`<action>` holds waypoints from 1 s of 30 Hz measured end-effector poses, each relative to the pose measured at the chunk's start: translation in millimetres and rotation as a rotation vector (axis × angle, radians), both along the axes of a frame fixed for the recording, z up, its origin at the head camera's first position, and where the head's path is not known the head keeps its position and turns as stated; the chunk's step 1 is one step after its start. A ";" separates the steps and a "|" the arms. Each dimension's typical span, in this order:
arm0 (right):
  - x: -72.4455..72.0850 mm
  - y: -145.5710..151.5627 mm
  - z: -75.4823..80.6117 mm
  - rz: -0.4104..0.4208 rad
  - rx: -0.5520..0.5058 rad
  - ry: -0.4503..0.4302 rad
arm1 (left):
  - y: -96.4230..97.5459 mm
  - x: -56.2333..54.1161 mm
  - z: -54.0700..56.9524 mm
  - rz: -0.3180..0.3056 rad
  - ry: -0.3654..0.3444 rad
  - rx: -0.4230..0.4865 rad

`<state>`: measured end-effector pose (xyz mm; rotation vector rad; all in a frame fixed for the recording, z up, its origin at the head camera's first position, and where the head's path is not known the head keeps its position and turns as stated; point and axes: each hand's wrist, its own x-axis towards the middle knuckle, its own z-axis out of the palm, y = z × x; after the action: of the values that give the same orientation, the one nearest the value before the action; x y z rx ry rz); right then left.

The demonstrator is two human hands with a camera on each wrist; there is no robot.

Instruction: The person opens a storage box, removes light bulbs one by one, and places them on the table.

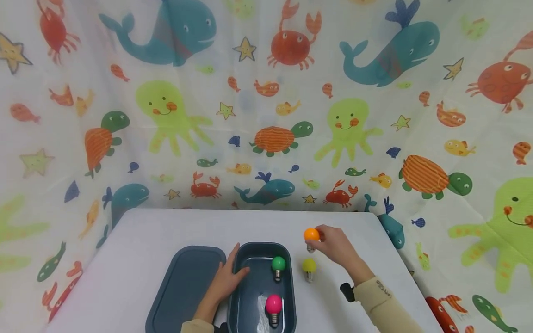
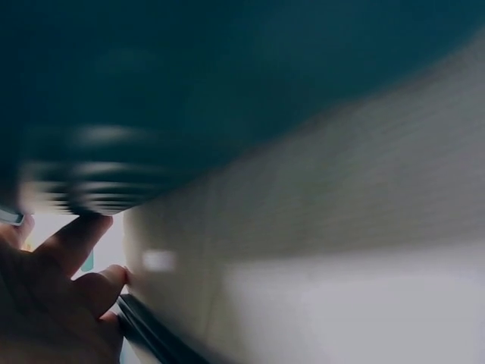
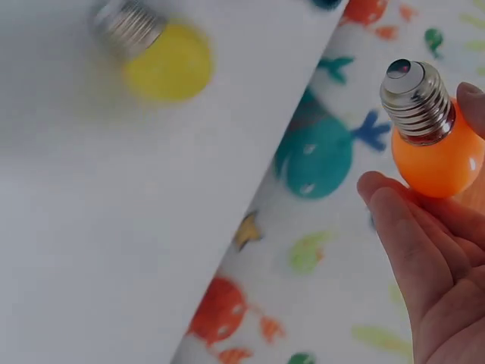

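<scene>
Orange bulb [image 1: 311, 235], metal base down, is pinched in the grip of the right hand [image 1: 336, 243] above the tabletop [image 1: 341, 319], beyond the yellow bulb [image 1: 309, 265]. The left hand [image 1: 225, 280], fingers outstretched, rests against the left side of the dark container [image 1: 292, 291], where a green bulb [image 1: 278, 264] and a pink bulb [image 1: 273, 304] lie.

Look there, on the person's cream fabric right sleeve [image 1: 387, 307], a small, dark, lettering-like mark [image 1: 383, 287], too tiny to make out! No word, number or brand reads clearly.
</scene>
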<state>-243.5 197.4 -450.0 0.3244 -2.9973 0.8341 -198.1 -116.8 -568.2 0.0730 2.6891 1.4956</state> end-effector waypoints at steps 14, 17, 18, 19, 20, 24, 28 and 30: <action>7.0 74.9 -43.1 -0.073 0.119 -0.116 | 4.1 -1.9 2.6 0.013 0.029 -0.011; 9.6 72.8 -53.9 -0.071 0.130 -0.136 | 4.7 -1.0 2.4 0.018 0.020 -0.017; 10.0 71.4 -57.1 -0.069 0.128 -0.144 | 4.8 -0.5 2.3 0.018 0.018 -0.019; 10.4 69.7 -59.6 -0.067 0.128 -0.151 | 4.9 0.0 2.2 0.017 0.020 -0.021; 10.7 68.0 -62.0 -0.065 0.129 -0.161 | 4.9 0.7 2.3 0.017 0.018 -0.022; 10.9 62.2 -70.1 -0.058 0.140 -0.189 | 5.0 3.3 2.5 0.014 0.013 -0.021; 12.2 58.9 -74.0 -0.057 0.164 -0.199 | 6.2 5.2 2.4 0.019 0.008 -0.025; 12.8 58.2 -74.7 -0.063 0.172 -0.210 | 7.1 5.6 2.0 0.021 0.009 -0.025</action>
<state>-230.6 255.5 -524.7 0.1518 -3.2642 0.6436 -192.5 -109.7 -566.2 0.0511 2.7236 1.4707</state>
